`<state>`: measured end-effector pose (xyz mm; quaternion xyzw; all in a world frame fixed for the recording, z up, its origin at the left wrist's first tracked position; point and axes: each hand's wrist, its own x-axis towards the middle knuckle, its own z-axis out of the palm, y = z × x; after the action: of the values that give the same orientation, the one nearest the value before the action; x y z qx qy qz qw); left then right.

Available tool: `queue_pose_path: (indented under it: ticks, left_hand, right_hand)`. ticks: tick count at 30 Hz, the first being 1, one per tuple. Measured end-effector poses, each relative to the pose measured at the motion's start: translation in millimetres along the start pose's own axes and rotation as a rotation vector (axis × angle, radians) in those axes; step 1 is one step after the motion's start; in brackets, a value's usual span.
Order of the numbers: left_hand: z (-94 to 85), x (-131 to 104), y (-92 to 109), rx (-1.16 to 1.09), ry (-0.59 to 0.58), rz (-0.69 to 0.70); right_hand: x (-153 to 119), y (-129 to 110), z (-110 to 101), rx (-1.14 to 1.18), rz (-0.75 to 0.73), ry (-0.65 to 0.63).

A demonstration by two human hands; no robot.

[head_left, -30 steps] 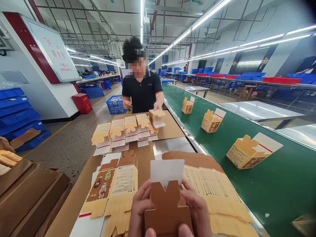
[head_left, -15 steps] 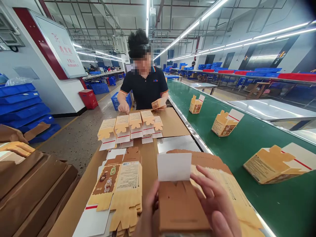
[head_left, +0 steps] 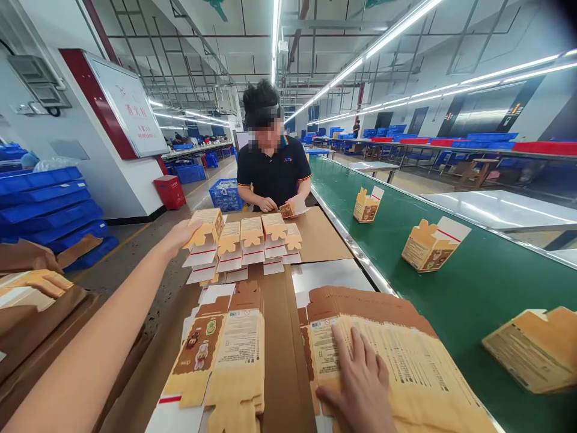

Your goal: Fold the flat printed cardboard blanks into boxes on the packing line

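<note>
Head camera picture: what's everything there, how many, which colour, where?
Belt: one, green, right
Belt boxes: three, yellow and brown, on the belt
Folded boxes: several, yellow with white flaps, middle
Flat cartons: many, yellow and brown, near
Person: one, black shirt, far end
Held box: one, brown-yellow, with the person
Basket: one, blue, beside the person
Bin: one, red, left
Crates: stacked, blue, far left
Board: one, white, left
Lights: several, white, overhead
Left hand: one, touching leftmost folded box
Right hand: one, on flat cartons
</note>
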<state>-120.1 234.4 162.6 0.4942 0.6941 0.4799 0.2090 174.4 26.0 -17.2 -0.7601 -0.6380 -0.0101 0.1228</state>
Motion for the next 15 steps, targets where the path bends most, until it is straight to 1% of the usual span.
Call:
queue_pose_path:
  ticks: [2, 4, 6, 7, 9, 11, 13, 15]
  left_hand:
    - [5.0, 4, -7, -0.001, 0.033, -0.041]
    - [0.4, -1, -7, -0.021, 0.096, -0.023]
    - [-11.1, -16, -1, -0.056, 0.147, 0.031]
    - [-17.8, -28, 3, -0.079, 0.165, 0.066]
    - [-29.9, -62, 11, -0.134, 0.183, 0.147]
    - [-35.9, -107, 13, -0.190, 0.178, 0.214]
    - [-31.8, -159, 7, -0.233, 0.135, 0.205]
    - [-15.5, -213, -9, -0.245, 0.024, 0.123]
  right_hand:
    - [2, -1, -2, -0.024, 0.021, 0.016]
    - [7, 1, -8, -0.002, 0.036, -0.051]
    - [14, 2, -16, 0.044, 0.052, -0.154]
    - [17, 2, -21, 0.071, 0.064, -0.207]
    - [22, 0, -31, 0.104, 0.089, -0.284]
    - [23, -4, -39, 0.095, 0.099, -0.322]
    - [23, -8, -43, 0.064, 0.099, -0.327]
    - [22, -11, -42, 0.049, 0.100, -0.286]
